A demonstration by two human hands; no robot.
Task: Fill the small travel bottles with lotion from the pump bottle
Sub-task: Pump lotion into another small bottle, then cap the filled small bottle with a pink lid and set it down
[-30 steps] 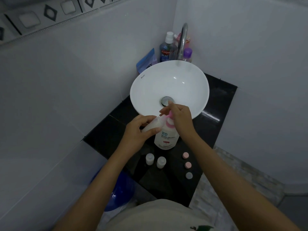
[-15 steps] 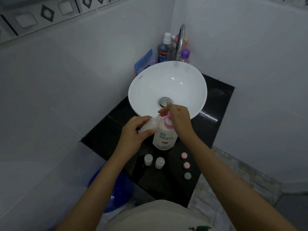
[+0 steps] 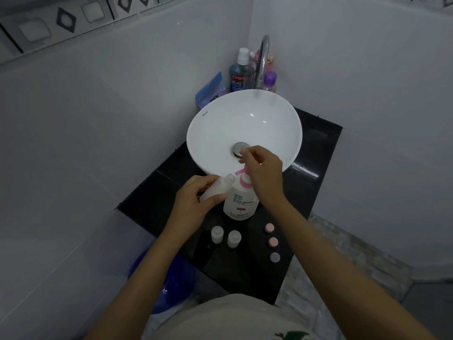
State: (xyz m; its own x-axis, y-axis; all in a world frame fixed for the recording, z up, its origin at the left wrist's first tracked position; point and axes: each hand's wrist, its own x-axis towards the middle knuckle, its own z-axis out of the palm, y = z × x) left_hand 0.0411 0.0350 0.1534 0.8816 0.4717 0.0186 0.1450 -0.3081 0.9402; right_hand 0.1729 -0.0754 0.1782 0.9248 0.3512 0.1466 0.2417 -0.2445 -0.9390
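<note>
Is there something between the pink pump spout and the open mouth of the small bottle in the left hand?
Nothing visible. The travel bottle, tilted in the left hand, has its uncapped mouth right under the pump spout. The right hand sits above the pump, not between them.

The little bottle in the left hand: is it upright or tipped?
Tipped. The left hand holds the travel bottle slanted, its uncapped mouth just under the pump bottle's pink spout.
</note>
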